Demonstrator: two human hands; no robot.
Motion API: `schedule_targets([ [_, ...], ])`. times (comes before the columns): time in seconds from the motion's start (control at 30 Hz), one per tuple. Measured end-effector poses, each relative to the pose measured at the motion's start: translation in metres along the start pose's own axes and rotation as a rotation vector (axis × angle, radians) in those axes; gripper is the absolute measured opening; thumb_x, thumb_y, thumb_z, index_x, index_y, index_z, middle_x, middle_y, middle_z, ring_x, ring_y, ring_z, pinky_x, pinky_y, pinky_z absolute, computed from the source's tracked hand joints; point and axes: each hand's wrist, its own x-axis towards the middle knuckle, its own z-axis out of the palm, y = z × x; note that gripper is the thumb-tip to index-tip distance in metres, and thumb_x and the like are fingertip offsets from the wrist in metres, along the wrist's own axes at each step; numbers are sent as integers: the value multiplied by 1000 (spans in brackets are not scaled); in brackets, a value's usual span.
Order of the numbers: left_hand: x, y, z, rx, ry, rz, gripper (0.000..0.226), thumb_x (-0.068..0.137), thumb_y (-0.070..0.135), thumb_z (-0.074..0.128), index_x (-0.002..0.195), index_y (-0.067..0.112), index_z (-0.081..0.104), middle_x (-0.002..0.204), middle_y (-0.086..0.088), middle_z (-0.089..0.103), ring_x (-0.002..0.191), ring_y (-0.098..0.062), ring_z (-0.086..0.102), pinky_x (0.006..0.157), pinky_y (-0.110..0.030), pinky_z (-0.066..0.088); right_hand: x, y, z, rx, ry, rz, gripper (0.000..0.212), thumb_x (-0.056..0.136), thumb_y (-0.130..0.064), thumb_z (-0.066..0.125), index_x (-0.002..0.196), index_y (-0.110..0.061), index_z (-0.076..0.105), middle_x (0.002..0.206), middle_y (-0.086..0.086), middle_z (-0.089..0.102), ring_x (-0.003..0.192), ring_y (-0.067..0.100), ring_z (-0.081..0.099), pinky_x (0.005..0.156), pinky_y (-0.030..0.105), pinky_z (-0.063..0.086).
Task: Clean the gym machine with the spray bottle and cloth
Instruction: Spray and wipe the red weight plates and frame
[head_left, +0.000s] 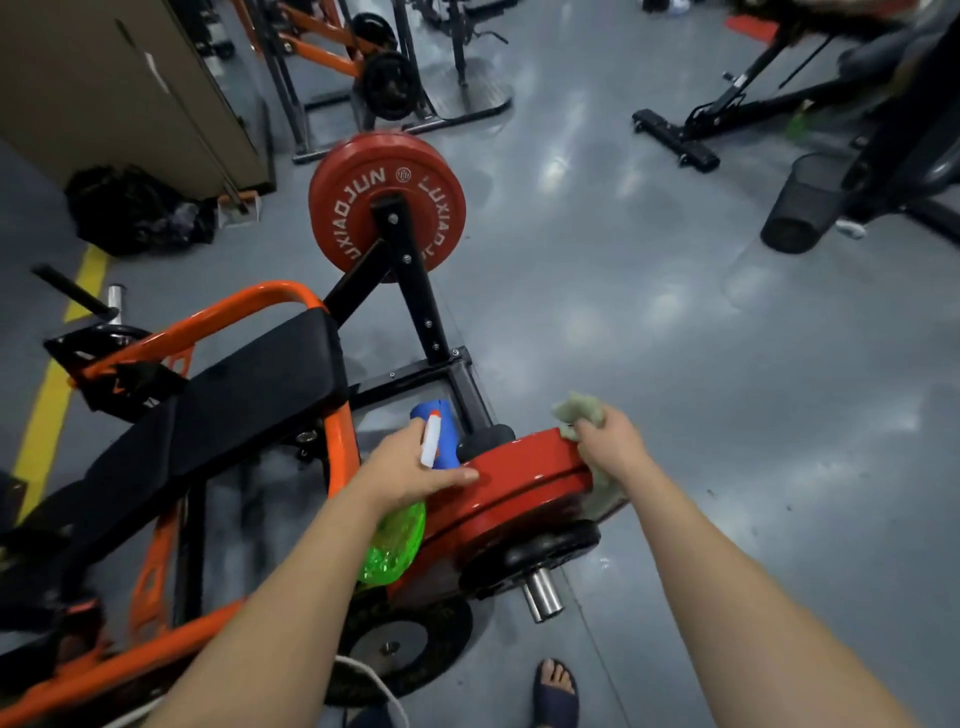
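The gym machine has an orange frame, a black padded bench and red weight plates. My left hand grips a spray bottle with a green body and blue and white head, resting against the near red plate. My right hand presses a pale green cloth onto the rim of that plate. A second red plate stands farther away on a black arm.
A chrome bar end sticks out below the near plate, over a black plate on the floor. My sandalled foot is at the bottom. A black mesh bin, other machines, and a black bag stand around on the grey floor.
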Motion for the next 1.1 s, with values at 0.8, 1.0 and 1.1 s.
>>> schedule_targets([
  [0.8,2,24,32,310,-149,4,84,55,72,88,103,21,42,102,3,57,96,-26,55,73,-38,45,-65,1,48,-104,75,-489,46,76,-26,67,122,-27,65,125,-11,62,119,13,57,99,30,46],
  [1.0,-1,9,35,207,-137,25,86,53,73,88,105,21,45,102,5,60,96,-23,57,84,-37,50,-18,9,15,-116,111,-105,37,81,-43,51,114,-36,66,123,-11,68,117,14,61,100,34,48],
  [1.1,-3,8,33,204,-132,40,85,54,73,88,103,20,44,101,5,60,96,-24,57,81,-36,48,-15,-4,28,-230,97,-138,23,88,-34,57,105,-22,67,109,1,67,106,27,61,86,31,43],
])
